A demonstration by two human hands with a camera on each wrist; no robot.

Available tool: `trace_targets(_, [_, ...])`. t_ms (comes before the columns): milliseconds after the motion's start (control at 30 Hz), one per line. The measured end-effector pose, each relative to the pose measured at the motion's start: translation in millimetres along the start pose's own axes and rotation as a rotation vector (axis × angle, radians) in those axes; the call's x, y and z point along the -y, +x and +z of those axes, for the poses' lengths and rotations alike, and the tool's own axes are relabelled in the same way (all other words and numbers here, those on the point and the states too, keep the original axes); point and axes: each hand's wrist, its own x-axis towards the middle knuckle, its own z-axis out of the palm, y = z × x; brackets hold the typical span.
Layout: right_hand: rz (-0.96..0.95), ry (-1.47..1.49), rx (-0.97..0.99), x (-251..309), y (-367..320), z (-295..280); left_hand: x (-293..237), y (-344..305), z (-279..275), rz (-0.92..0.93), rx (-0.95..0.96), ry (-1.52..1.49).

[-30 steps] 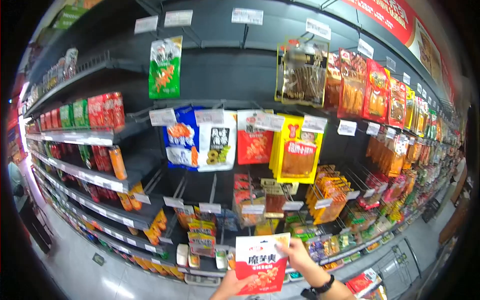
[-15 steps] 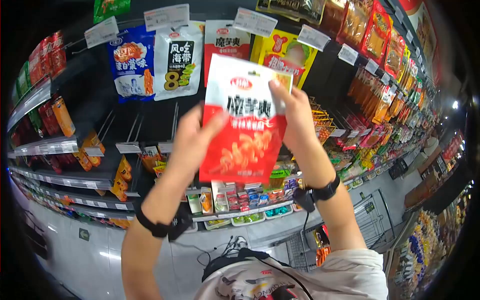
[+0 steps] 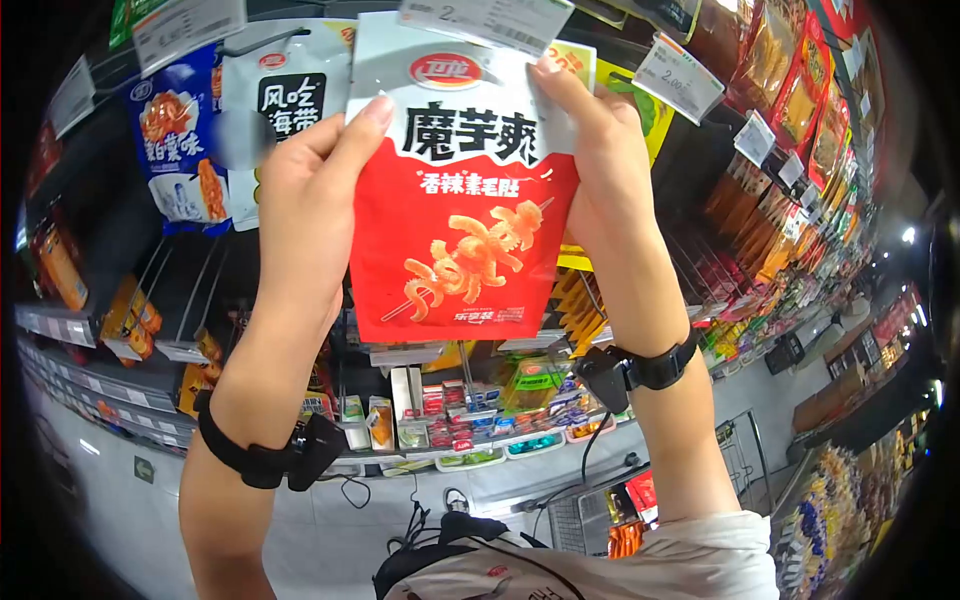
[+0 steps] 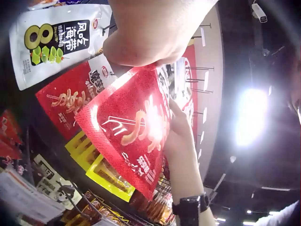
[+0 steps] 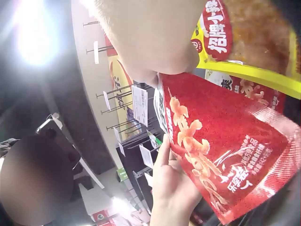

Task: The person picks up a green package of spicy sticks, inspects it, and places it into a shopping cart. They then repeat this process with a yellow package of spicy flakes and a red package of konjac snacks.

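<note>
A red and white snack bag (image 3: 460,230) is held upright, front facing the head camera, between both hands. My left hand (image 3: 310,200) grips its left edge, thumb on the front; my right hand (image 3: 605,150) pinches its upper right, thumb near the top corner. The left wrist view shows the bag (image 4: 131,127) below the left hand (image 4: 146,33), with the right hand (image 4: 178,132) behind it. In the right wrist view the bag (image 5: 221,141) hangs beside the right hand (image 5: 150,37), and the left hand (image 5: 171,188) is at its far edge.
Behind the bag hang a blue packet (image 3: 180,150) and a white packet (image 3: 245,130), with price tags (image 3: 678,75) above. Snack shelves (image 3: 70,330) run along the left; more packets (image 3: 790,75) hang at right. A cart (image 3: 580,520) stands low at right.
The bag and both hands have risen and now look larger in the head view. The head view has tilted down and moved closer to the hanging packets.
</note>
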Motion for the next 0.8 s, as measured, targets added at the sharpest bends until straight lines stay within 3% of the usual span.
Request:
trace_targets(133, [-0.051,-0.024,-0.048,0,6,5,1,3,4,0.111,-0.124,-0.034])
trace_targets(267, [-0.031,-0.06,-0.025,-2,13,9,6,16,-9,0.082,-0.152,-0.021])
trace_targets(333, [-0.107,-0.175,-0.004,-16,29,4,13,28,-20,0.073,-0.172,0.002])
trace_targets(400, [-0.257,-0.414,-0.193,-40,46,0,26,50,-47,-0.104,-0.079,-0.067])
trace_targets(467, [-0.367,-0.381,-0.25,-49,49,2,45,65,-57,-0.101,-0.06,0.001])
trace_targets(500, [-0.265,-0.361,-0.191,-46,53,-2,46,67,-47,-0.089,-0.075,0.028])
trace_targets(533, [-0.153,-0.323,-0.118,-50,56,0,49,81,-58,-0.237,-0.037,0.023])
trace_targets(600, [-0.09,-0.217,-0.125,-50,59,8,65,102,-69,-0.048,-0.09,0.036])
trace_targets(667, [-0.099,-0.442,-0.45,-71,70,28,77,123,-79,-0.096,-0.103,-0.004])
trace_targets(700, [0.046,-0.453,-0.366,-68,72,26,70,118,-71,-0.158,-0.098,-0.028])
trace_targets(733, [-0.005,-0.476,-0.391,-67,69,26,66,111,-63,-0.214,-0.092,-0.055])
trace_targets(767, [-0.045,-0.436,-0.396,-67,56,21,87,128,-96,-0.079,0.042,-0.015])
trace_targets(800, [-0.093,-0.396,-0.395,-58,40,14,75,112,-79,-0.16,-0.051,-0.006])
